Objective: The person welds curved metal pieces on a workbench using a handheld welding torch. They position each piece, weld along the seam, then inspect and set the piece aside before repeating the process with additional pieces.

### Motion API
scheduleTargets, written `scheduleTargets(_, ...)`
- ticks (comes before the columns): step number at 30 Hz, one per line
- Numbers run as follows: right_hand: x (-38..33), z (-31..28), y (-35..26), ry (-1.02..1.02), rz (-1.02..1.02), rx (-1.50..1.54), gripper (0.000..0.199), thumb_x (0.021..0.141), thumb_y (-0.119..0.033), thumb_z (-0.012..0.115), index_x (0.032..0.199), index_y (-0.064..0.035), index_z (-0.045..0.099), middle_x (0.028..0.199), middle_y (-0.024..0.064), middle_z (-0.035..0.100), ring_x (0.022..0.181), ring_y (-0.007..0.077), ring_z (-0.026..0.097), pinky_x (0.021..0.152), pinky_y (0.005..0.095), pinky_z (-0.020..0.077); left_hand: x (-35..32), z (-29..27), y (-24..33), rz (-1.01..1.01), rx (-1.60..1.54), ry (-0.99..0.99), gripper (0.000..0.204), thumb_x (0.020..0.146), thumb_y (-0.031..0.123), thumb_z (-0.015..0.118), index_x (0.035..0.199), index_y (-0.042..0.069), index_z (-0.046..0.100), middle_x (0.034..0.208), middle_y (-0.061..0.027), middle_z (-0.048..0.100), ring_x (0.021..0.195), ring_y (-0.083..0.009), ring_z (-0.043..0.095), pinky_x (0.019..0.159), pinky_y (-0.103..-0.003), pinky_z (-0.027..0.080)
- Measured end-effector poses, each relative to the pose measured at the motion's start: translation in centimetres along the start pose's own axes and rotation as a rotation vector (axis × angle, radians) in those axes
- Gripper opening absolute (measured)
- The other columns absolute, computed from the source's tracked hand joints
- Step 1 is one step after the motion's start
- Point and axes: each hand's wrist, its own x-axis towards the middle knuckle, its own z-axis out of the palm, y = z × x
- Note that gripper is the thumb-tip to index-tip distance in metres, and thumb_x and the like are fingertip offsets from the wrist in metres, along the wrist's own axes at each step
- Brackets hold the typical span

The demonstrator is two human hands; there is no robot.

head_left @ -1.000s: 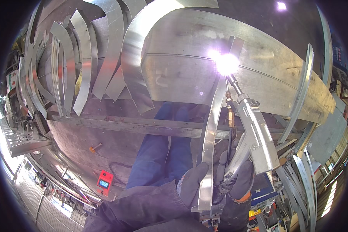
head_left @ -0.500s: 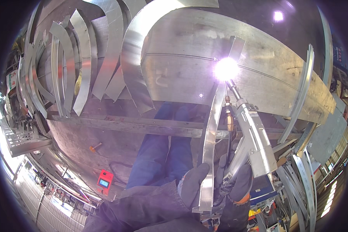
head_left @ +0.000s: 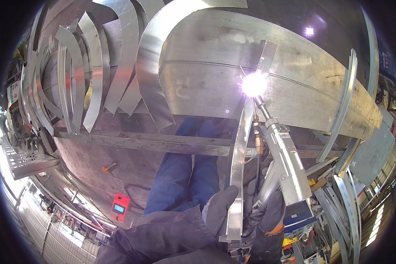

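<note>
My left hand [head_left: 219, 210], in a dark glove, grips the lower end of a long curved metal strip [head_left: 240, 154] that stands on edge against a large curved steel sheet [head_left: 215, 83]. My right hand [head_left: 268, 210], also gloved, holds a silver welding torch [head_left: 286, 160] just right of the strip. The torch's thin nozzle points up at the strip, where a bright white arc [head_left: 254, 83] glares with a few sparks. My blue trouser legs [head_left: 185, 171] show below the sheet.
Many curved metal strips [head_left: 81, 79] lean at the upper left. A steel bar [head_left: 145, 141] runs across under the sheet. A small red box with a display [head_left: 119, 207] and a hammer [head_left: 108, 167] lie on the floor. More strips [head_left: 343, 193] stack at right.
The bright arc has crept slightly down and left along the strip with the torch tip. Both hands keep their hold and barely shift.
</note>
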Motion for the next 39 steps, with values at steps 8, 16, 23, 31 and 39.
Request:
scheduleTargets(8, -0.5, -0.9, 1.2, -0.017, 0.006, -0.087, 0.067, 0.107, -0.045, 0.042, 0.149, 0.0074, 0.038, 0.137, 0.0178, 0.055, 0.118, 0.0247, 0.06, 0.098, 0.0363, 0.051, 0.3, -1.9, -0.1, -0.008, 0.006, -0.122, 0.047, 0.109, 0.045, 0.042, 0.127, 0.006, 0.06, 0.106, -0.0092, 0.071, 0.09, -0.0209, 0.071, 0.077, -0.038, 0.06)
scheduleTargets(16, -1.6, -3.0, 4.7, 0.029, -0.038, -0.41, 0.071, 0.106, -0.049, 0.043, 0.149, 0.007, 0.039, 0.137, 0.0154, 0.056, 0.112, 0.0217, 0.061, 0.095, 0.034, 0.05, 0.4, -2.4, 0.1, -0.042, 0.198, 0.03, 0.049, 0.109, 0.045, 0.041, 0.131, 0.004, 0.057, 0.115, -0.0114, 0.069, 0.101, -0.0229, 0.07, 0.091, -0.04, 0.057)
scheduleTargets(23, -2.3, -3.0, 4.0, 0.0, -0.025, -0.325, 0.066, 0.106, -0.044, 0.042, 0.148, 0.0062, 0.041, 0.136, 0.0154, 0.057, 0.114, 0.0223, 0.06, 0.095, 0.0331, 0.0494, 0.4, -1.5, -0.2, -0.01, 0.097, -0.045, 0.05, 0.108, 0.048, 0.044, 0.131, 0.006, 0.057, 0.114, -0.012, 0.069, 0.099, -0.0239, 0.07, 0.085, -0.042, 0.059)
scheduleTargets(31, -3.1, -3.6, 3.9, -0.056, 0.017, -0.417, 0.041, 0.104, -0.014, 0.048, 0.14, 0.006, 0.051, 0.131, 0.0195, 0.062, 0.116, 0.0315, 0.063, 0.096, 0.0401, 0.0521, 0.1, 1.5, -0.1, 0.054, 0.125, 0.036, 0.046, 0.107, 0.047, 0.046, 0.127, 0.008, 0.059, 0.102, -0.0063, 0.07, 0.086, -0.0196, 0.071, 0.074, -0.036, 0.059)
scheduleTargets(39, -3.0, -2.5, 3.4, -0.014, -0.032, -0.353, 0.051, 0.106, -0.032, 0.043, 0.139, 0.0069, 0.049, 0.116, 0.0163, 0.066, 0.097, 0.0229, 0.066, 0.083, 0.0343, 0.0548, 0.4, 1.6, -0.4, 0.088, -0.033, -0.105, 0.043, 0.108, 0.04, 0.043, 0.125, 0.003, 0.059, 0.105, -0.0112, 0.07, 0.089, -0.0204, 0.072, 0.076, -0.037, 0.06)
